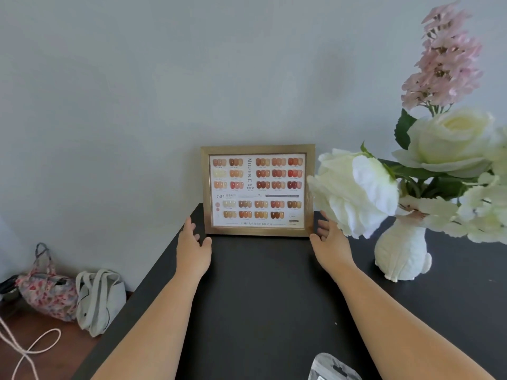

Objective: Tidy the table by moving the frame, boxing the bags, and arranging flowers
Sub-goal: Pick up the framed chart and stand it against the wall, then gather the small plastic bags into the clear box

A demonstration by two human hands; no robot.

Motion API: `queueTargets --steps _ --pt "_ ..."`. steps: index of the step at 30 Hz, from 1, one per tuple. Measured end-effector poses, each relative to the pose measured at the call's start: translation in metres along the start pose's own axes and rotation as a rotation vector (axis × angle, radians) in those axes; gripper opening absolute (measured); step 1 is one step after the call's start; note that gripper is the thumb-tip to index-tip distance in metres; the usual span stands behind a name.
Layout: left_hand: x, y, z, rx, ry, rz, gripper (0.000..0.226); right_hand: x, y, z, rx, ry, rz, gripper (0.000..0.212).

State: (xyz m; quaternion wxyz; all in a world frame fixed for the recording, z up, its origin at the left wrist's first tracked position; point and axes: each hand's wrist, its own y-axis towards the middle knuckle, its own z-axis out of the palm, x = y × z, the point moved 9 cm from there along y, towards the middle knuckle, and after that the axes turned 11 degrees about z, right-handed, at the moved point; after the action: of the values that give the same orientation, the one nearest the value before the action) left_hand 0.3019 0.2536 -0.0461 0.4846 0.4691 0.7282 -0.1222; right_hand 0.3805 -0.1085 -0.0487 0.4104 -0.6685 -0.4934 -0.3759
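A gold-edged picture frame (258, 191) with a chart of nail colours stands upright against the wall at the back of the black table (260, 297). My left hand (192, 242) is just off its lower left corner, fingers spread, not touching it. My right hand (327, 237) is beside the lower right corner, also open, and I cannot tell whether its thumb touches the frame. A white rabbit-shaped vase (400, 253) on the right holds white roses (354, 193) and a pink flower spray (444, 58). One silver bag (333, 368) shows at the bottom edge.
The table's left edge runs diagonally beside my left arm. On the wooden floor to the left lie a floral bag (48, 292), a white tote bag (100, 300) and a pale cord (30, 349). A large white rose hangs over the frame's right side.
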Motion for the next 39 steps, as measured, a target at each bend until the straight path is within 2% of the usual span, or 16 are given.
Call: queueTargets --steps 4,6,10,14,21,24,26,28,31,33,36,39 --pt "-0.010 -0.027 -0.001 -0.008 -0.042 -0.005 0.080 -0.002 -0.017 -0.006 0.084 -0.034 -0.092 0.054" --pt "-0.018 -0.046 -0.002 -0.008 -0.083 0.014 0.073 -0.006 -0.029 -0.010 0.132 -0.047 -0.102 0.059" --pt "-0.033 -0.090 -0.001 0.048 -0.127 0.053 0.048 -0.019 -0.054 -0.018 0.301 -0.084 -0.060 0.049" --pt "-0.055 -0.138 0.007 0.181 -0.076 0.130 0.020 -0.028 -0.084 -0.043 0.384 -0.128 -0.079 0.035" --pt "-0.102 -0.212 0.026 0.422 0.075 0.312 0.008 -0.047 -0.136 -0.084 0.535 -0.332 -0.111 0.029" --pt "-0.124 -0.245 0.028 0.460 0.122 0.405 0.003 -0.053 -0.155 -0.099 0.548 -0.456 -0.145 0.031" --pt "-0.133 -0.263 0.027 0.455 0.208 0.437 0.015 -0.056 -0.164 -0.112 0.535 -0.505 -0.155 0.032" --pt "-0.136 -0.275 0.027 0.467 0.334 0.425 0.037 -0.060 -0.172 -0.126 0.525 -0.546 -0.160 0.033" --pt "-0.130 -0.286 0.027 0.523 0.480 0.327 0.076 -0.066 -0.180 -0.153 0.491 -0.650 -0.176 0.038" --pt "-0.126 -0.291 0.027 0.557 0.540 0.266 0.091 -0.072 -0.185 -0.172 0.486 -0.705 -0.170 0.044" --pt "-0.123 -0.296 0.028 0.582 0.523 0.194 0.090 -0.078 -0.192 -0.199 0.478 -0.752 -0.161 0.051" --pt "-0.125 -0.299 0.030 0.609 0.461 0.155 0.063 -0.087 -0.196 -0.220 0.469 -0.778 -0.158 0.056"
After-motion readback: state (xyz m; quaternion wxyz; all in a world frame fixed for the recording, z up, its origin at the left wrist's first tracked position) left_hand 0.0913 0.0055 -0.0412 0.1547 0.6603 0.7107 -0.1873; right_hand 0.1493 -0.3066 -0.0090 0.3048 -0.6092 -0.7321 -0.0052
